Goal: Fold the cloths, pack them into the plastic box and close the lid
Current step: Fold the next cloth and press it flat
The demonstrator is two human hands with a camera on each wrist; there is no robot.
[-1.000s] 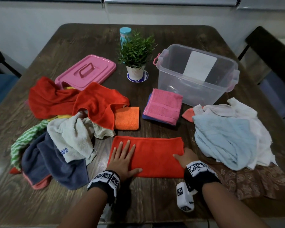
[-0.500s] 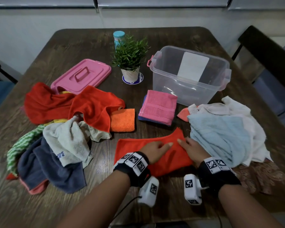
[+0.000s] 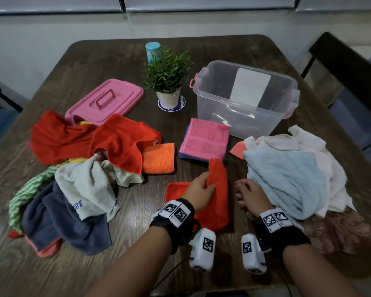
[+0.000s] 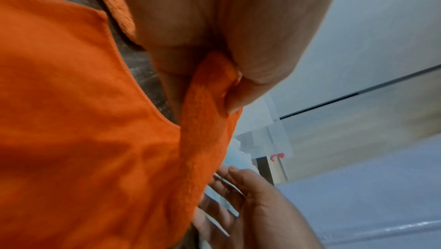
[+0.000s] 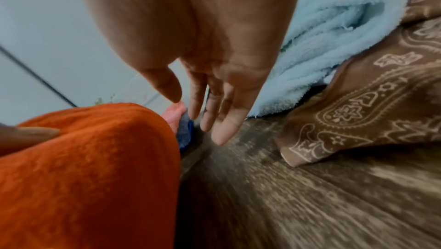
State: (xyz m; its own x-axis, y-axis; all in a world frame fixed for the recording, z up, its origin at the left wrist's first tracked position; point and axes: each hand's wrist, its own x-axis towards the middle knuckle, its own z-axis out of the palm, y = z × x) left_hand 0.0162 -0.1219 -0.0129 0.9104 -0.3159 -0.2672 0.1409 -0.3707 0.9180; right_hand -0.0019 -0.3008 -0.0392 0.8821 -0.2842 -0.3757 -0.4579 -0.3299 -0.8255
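Observation:
My left hand (image 3: 202,185) pinches the raised edge of a red-orange cloth (image 3: 217,194) near the table's front, thumb and fingers clamped on the fabric (image 4: 210,90). The cloth's right part stands lifted and turned over toward the left. My right hand (image 3: 247,192) hovers just right of it, fingers (image 5: 214,117) straight and holding nothing. The clear plastic box (image 3: 244,99) stands open at the back right, with no cloth inside. Its pink lid (image 3: 104,99) lies at the back left. A folded pink cloth (image 3: 205,139) on a blue one sits before the box.
A heap of unfolded cloths (image 3: 84,168) lies at the left, with a folded orange one (image 3: 159,158) beside it. A light blue towel (image 3: 285,179) over white cloths and a brown patterned cloth (image 5: 358,102) lie at the right. A potted plant (image 3: 167,78) stands mid-back.
The red-orange cloth lay flat under both palms; my left hand has since taken its right edge and lifted it over leftward. My right hand has let go and drawn back to the right.

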